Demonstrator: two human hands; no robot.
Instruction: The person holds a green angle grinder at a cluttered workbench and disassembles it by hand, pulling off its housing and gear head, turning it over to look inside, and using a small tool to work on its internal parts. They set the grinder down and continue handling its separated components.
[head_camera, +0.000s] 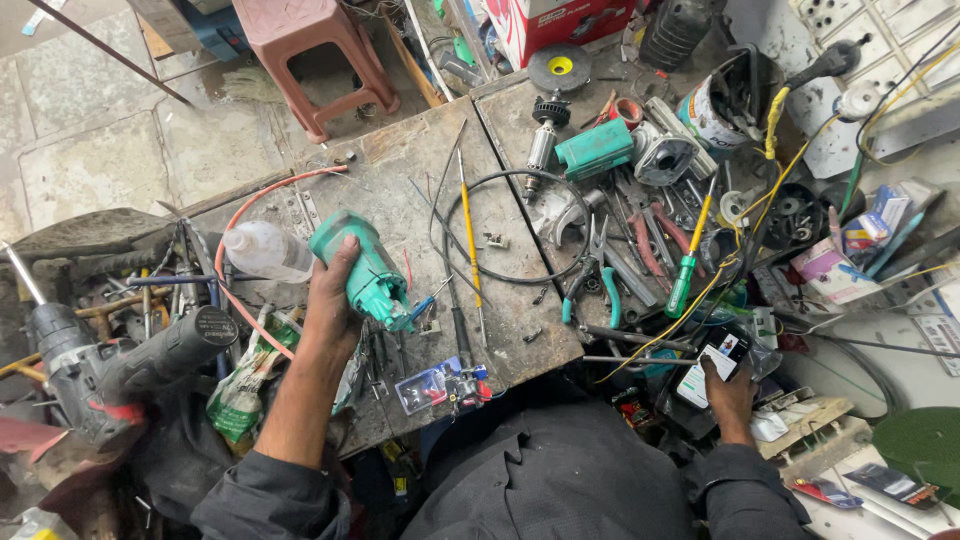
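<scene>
Green tool housing (368, 272) is gripped by the left hand (332, 300), held over the counter (420, 160) near its left edge. A phone (722, 352) is clasped in the right hand (730, 395) off the right edge.

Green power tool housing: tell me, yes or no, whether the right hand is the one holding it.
No: the left hand grips the green power tool housing on the workbench, while the right hand holds a phone.

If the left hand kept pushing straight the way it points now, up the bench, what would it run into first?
The left hand grips the green tool housing and points up the bench. Next in that line is probably the clear plastic bottle just beside it, then the orange cable; depth is unclear.
</scene>
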